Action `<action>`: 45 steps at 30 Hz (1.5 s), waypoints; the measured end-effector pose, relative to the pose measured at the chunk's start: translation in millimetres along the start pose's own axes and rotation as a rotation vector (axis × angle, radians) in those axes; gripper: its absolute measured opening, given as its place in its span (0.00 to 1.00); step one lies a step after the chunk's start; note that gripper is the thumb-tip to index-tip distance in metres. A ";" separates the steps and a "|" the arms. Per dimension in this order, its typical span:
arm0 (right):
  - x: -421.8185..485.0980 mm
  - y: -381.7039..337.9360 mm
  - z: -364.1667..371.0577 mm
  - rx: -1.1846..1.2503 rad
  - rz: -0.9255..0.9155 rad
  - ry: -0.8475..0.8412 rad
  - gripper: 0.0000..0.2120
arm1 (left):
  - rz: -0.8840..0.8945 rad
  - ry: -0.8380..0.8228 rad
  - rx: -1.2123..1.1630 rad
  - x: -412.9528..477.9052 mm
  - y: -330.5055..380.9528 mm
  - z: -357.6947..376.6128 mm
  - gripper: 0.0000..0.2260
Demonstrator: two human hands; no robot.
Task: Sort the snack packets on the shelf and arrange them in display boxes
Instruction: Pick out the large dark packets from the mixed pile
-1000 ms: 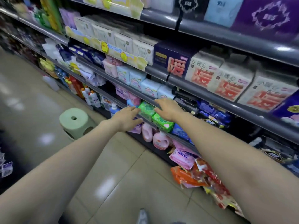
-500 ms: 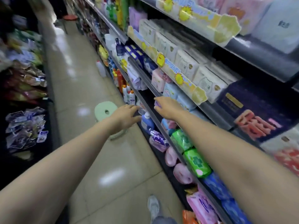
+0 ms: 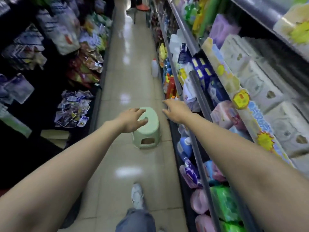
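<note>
Left hand [image 3: 132, 120]: centre of frame; fingers spread and loosely straight, nothing held; overlaps the stool top in the view, contact cannot be told.
Right hand [image 3: 177, 111]: just right of centre; fingers stretched forward, slightly apart, nothing held; beside the front rail of the right shelving [image 3: 199, 96].
Snack packets [image 3: 87, 64]: left shelving, upper left to mid left; foil bags in red, yellow and green, loosely piled; well apart from both hands.
Sachets [image 3: 73, 108]: white-and-blue heap, mid left, below the snack packets.
Stool [image 3: 148, 133]: pale green plastic, upright on the aisle floor, centre.
White bottle [image 3: 155, 67]: upright on the floor, upper centre, at the base of the right shelving.
Tissue packs [image 3: 260, 84]: white, in rows, right side.
Green packets [image 3: 224, 203]: lower right shelf, between pink packs.
Trainer [image 3: 137, 196]: white, lower centre, above a jeans leg [image 3: 135, 221].
</note>
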State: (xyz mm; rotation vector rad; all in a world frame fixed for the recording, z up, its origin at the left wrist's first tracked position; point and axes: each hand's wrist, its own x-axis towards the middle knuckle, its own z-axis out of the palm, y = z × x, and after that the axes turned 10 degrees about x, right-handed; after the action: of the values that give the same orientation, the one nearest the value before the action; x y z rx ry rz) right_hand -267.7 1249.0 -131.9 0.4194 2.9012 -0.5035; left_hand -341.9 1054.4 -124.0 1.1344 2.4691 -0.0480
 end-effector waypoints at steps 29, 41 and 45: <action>496.8 -133.1 -37.1 -0.093 -0.317 -0.211 0.23 | -0.385 -0.006 -0.217 245.5 -325.3 -129.9 0.28; 666.9 -245.6 -6.3 -0.088 -0.400 -0.245 0.22 | -0.443 -0.044 -0.260 314.5 -492.4 -157.7 0.28; 714.6 -267.9 -1.4 -0.073 -0.398 -0.261 0.23 | -0.443 -0.067 -0.277 337.2 -530.7 -174.2 0.27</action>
State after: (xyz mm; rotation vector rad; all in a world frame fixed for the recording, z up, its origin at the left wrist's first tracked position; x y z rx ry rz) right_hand -1025.0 1182.5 -199.0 -0.2266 2.7345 -0.4623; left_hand -988.2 978.0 -170.9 0.4556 2.5201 0.1215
